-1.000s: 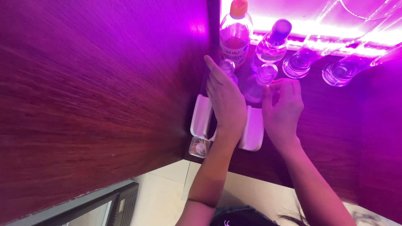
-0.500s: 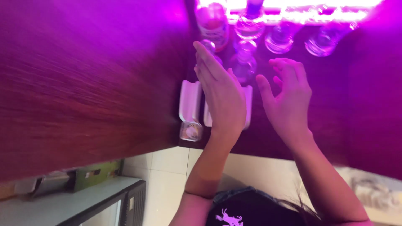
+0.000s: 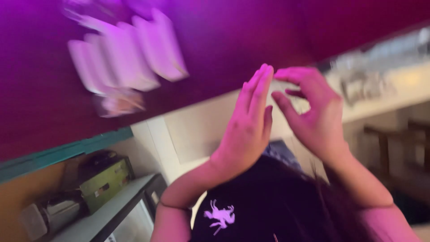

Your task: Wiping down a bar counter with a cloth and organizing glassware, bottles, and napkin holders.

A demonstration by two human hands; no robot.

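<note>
A dark wood counter (image 3: 233, 40) glows under purple light, with a blurred white tray (image 3: 130, 58) on it and a shelf (image 3: 103, 215) below. Since half a second ago the view has swung away from the bottles; the left hand (image 3: 248, 123), flat and open, and the right hand (image 3: 311, 110), loosely curled, both empty, have lifted off the tray.

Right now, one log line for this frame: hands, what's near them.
left hand: flat, empty | right hand: curled, empty | hands apart, off the counter | white packets: blurred, on counter, untouched

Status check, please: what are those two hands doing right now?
Left hand open, flat, empty. Right hand curled, empty. White folded holder on counter, blurred, apart from both. Nothing between.
</note>
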